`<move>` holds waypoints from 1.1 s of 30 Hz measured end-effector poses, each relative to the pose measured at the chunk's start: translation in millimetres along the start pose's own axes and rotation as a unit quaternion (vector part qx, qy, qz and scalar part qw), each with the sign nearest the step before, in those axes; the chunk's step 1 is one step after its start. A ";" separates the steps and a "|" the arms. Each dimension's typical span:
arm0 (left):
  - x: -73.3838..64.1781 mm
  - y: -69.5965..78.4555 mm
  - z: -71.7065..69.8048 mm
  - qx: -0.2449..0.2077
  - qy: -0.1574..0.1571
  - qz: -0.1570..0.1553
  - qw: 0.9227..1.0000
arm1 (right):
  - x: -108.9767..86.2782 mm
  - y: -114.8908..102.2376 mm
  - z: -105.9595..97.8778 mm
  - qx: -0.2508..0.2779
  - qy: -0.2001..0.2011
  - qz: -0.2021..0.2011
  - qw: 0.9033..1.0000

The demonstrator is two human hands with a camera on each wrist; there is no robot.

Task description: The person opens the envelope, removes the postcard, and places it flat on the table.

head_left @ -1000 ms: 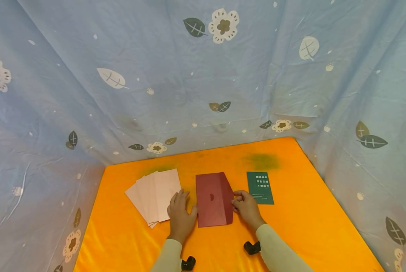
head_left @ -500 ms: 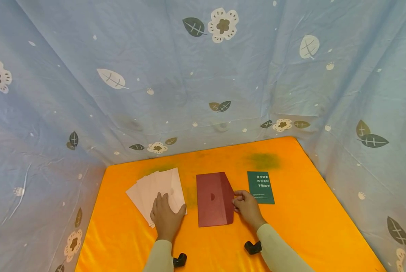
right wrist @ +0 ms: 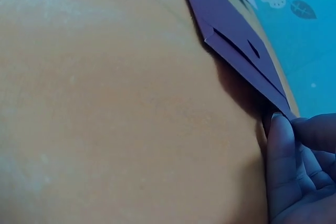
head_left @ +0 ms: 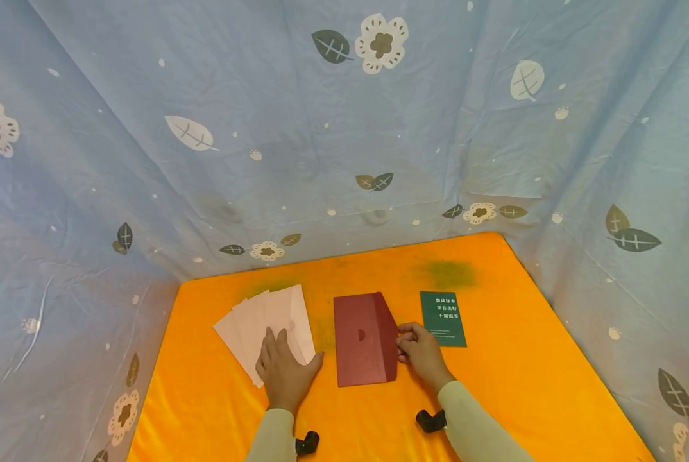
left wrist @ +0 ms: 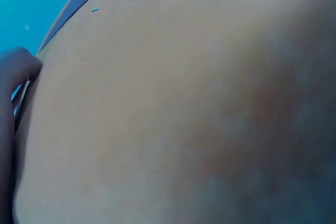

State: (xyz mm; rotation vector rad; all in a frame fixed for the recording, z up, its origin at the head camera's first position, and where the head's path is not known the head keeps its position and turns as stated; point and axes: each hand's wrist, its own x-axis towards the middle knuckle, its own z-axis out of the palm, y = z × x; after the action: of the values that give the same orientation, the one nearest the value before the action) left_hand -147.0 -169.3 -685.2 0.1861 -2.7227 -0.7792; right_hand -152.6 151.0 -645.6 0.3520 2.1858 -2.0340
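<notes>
A dark red envelope (head_left: 358, 343) lies in the middle with its pointed flap opened to the right. My right hand (head_left: 422, 353) pinches the edge of that flap between thumb and fingertips; in the right wrist view, the envelope (right wrist: 239, 51) is slightly raised along this edge. To the left, several pale pink envelopes (head_left: 292, 308) are fanned out. My left hand (head_left: 287, 372) rests over their near part, fingers spread and thumb out to the right. Part of the left hand (left wrist: 18, 72) shows at the edge of the left wrist view.
A green card (head_left: 444, 321) with white printed characters lies just beyond my right hand. An orange cloth (head_left: 523, 359) covers the table. Patterned blue curtains (head_left: 298, 128) close off the back and both sides.
My left hand has moved left from the red envelope's edge onto the pink envelopes, and its thumb has spread a little. The right hand stays at the red flap.
</notes>
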 end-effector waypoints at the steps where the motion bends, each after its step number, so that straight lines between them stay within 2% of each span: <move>1: -0.2 -0.9 0.3 -0.002 0.001 0.001 1.000 | 0.0 -0.4 0.1 0.001 -0.001 0.001 1.000; 7: -1.8 -2.2 0.2 -0.021 0.010 0.004 1.000 | -0.1 -3.8 -0.8 0.016 -0.005 0.012 1.000; 15: -1.0 -1.3 -0.6 -0.020 0.008 0.004 1.000 | 7.6 -11.0 -2.5 0.047 -0.008 0.027 0.998; 21: -0.3 -0.4 -2.4 -0.020 -0.003 -0.003 1.000 | 19.1 -23.5 -5.2 0.056 -0.011 0.008 0.998; 33: -0.7 -1.0 -3.0 -0.025 0.004 -0.001 1.000 | 50.1 -41.6 -9.8 0.045 -0.002 -0.008 0.999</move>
State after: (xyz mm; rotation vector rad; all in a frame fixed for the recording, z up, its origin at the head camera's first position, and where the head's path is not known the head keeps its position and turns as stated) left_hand -145.3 -171.5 -683.5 0.1807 -2.6929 -0.8454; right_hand -211.1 162.1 -617.6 0.3405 2.1073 -2.1439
